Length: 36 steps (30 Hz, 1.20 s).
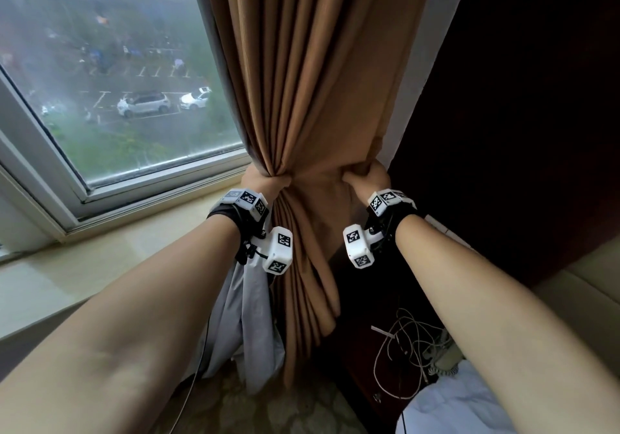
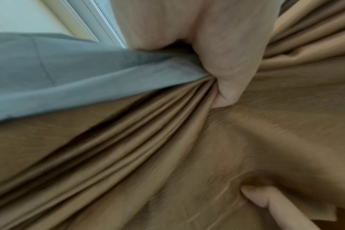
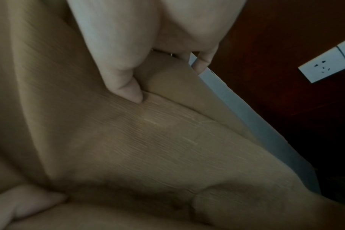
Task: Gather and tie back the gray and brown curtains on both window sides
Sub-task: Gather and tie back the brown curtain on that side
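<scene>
The head view looks forward and down along both forearms toward a window (image 1: pixel 110 74) corner. Each wrist view sits very close against the brown curtain (image 2: pixel 167 155), looking along its own hand. All three views share the curtain's gathered folds; the left wrist view also catches the right hand's thumb (image 2: pixel 258 197).

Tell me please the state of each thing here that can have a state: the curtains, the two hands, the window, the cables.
brown curtain: hanging, bunched at mid height, no tie visible.
gray curtain: hanging loose below the left wrist, its upper part caught in the bunch.
left hand: grips the gathered folds.
right hand: grips the curtain's right edge.
window: looks shut, glass misty.
white cables: tangled, lying loose.
</scene>
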{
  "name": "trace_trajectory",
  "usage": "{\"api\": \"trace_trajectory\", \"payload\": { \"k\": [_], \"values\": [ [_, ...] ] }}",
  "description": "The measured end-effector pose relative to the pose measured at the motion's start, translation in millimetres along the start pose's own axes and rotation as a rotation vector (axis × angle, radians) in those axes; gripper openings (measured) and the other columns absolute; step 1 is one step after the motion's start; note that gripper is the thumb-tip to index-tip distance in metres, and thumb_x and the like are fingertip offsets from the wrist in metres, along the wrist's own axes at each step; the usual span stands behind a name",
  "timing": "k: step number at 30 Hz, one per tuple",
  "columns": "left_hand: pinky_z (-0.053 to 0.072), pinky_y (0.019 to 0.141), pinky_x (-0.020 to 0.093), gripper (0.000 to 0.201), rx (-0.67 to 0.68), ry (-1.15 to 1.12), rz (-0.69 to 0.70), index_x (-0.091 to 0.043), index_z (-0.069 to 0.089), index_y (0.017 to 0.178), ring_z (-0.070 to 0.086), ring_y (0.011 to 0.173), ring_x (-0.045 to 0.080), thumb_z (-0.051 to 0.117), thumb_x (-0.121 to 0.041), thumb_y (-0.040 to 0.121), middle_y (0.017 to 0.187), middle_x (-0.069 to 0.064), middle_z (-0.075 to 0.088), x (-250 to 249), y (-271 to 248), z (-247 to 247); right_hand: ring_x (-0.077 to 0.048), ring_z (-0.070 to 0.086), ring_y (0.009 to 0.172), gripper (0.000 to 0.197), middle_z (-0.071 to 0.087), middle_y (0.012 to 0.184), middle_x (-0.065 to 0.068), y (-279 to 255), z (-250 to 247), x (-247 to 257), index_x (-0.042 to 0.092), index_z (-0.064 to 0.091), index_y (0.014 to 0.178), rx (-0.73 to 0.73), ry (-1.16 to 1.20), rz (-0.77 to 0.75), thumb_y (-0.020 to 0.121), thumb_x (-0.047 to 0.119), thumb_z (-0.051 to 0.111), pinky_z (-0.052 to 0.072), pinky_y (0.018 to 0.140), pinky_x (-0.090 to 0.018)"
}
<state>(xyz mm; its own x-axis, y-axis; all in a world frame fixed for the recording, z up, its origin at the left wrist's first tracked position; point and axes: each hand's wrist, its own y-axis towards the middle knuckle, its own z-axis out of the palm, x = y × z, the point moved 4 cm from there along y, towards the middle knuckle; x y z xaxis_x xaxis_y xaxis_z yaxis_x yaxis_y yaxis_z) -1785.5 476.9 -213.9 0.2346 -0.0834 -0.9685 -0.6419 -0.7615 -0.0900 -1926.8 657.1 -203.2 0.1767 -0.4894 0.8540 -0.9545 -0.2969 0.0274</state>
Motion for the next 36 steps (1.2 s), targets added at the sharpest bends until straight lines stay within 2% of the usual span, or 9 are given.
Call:
{"api": "trace_trajectory", "payload": {
  "k": [6,12,16,20,23,26,28,30,36],
  "values": [
    [0.048,0.078,0.028,0.065,-0.062,0.023,-0.008,-0.016,0.063,0.114,0.063,0.096,0.023,0.064,-0.029,0.05,0.105,0.004,0.068,-1,-1,7,-0.021,0.061,0.089,0.023,0.064,0.088,-0.006,-26,-6,3,0.016,0.054,0.067,0.099,0.037,0.052,0.083,0.017,0.07,0.042,0.076,-0.025],
    [0.054,0.086,0.036,0.073,-0.047,0.044,0.022,-0.019,0.063,0.114,0.065,0.098,0.024,0.064,-0.035,0.043,0.106,0.004,0.07,1,1,9,-0.018,0.067,0.093,0.033,0.073,0.088,0.005,-35,10,1,0.017,0.073,0.092,0.219,0.12,0.116,0.066,0.037,0.076,0.053,0.095,-0.035],
    [0.042,0.074,0.026,0.069,0.028,0.083,-0.004,-0.012,0.066,0.113,0.059,0.092,0.019,0.063,-0.03,0.046,0.103,0.003,0.064,-9,-9,1,-0.024,0.066,0.094,0.014,0.072,0.09,0.001,-29,9,-4,0.017,0.067,0.085,0.12,0.253,0.221,0.077,0.027,0.073,0.052,0.087,-0.031],
    [0.042,0.074,0.025,0.07,0.111,0.074,0.014,-0.011,0.068,0.113,0.058,0.093,0.018,0.064,-0.026,0.046,0.103,0.003,0.064,-14,-17,-2,-0.032,0.054,0.12,0.064,0.056,0.127,-0.013,-20,11,-9,0.009,0.048,0.127,-0.097,-0.008,0.239,0.076,0.039,0.074,0.046,0.097,-0.041],
    [0.045,0.075,0.027,0.067,0.099,0.072,0.027,-0.011,0.069,0.11,0.06,0.093,0.02,0.064,-0.027,0.045,0.1,0.005,0.065,-12,-17,-2,-0.036,0.051,0.117,0.063,0.051,0.127,-0.016,-26,10,2,0.006,0.048,0.122,-0.343,-0.102,0.099,0.072,0.031,0.077,0.045,0.094,-0.045],
    [0.049,0.077,0.029,0.067,0.102,0.07,0.044,-0.011,0.07,0.109,0.062,0.094,0.021,0.064,-0.028,0.045,0.102,0.007,0.067,-14,-17,-3,-0.031,0.056,0.117,0.047,0.059,0.127,-0.017,-30,38,19,0.005,0.054,0.125,0.003,0.166,0.081,0.087,0.028,0.067,0.041,0.1,-0.031],
    [0.047,0.076,0.025,0.07,0.137,0.057,0.05,-0.011,0.07,0.113,0.061,0.096,0.018,0.065,-0.026,0.044,0.106,0.006,0.067,-12,-15,-2,-0.029,0.054,0.123,0.074,0.059,0.134,-0.01,-34,57,24,0.01,0.055,0.134,0.191,0.298,0.261,0.077,0.056,0.062,0.039,0.109,-0.037],
    [0.05,0.082,0.027,0.074,0.209,0.026,0.069,-0.015,0.069,0.112,0.062,0.101,0.02,0.071,-0.026,0.039,0.109,0.006,0.068,-8,-14,0,-0.028,0.06,0.118,0.083,0.065,0.126,-0.009,-25,75,13,0.012,0.061,0.128,0.281,0.464,0.374,0.066,0.067,0.061,0.044,0.106,-0.044],
    [0.052,0.095,0.048,0.058,0.472,0.086,0.045,-0.025,0.066,0.1,0.066,0.104,0.029,0.079,-0.017,0.045,0.111,0.009,0.07,-8,-24,0,-0.026,0.063,0.117,0.064,0.064,0.131,-0.008,-8,89,-4,0.019,0.06,0.131,0.34,0.605,0.414,0.086,0.063,0.049,0.047,0.104,-0.047]
  ]
}}
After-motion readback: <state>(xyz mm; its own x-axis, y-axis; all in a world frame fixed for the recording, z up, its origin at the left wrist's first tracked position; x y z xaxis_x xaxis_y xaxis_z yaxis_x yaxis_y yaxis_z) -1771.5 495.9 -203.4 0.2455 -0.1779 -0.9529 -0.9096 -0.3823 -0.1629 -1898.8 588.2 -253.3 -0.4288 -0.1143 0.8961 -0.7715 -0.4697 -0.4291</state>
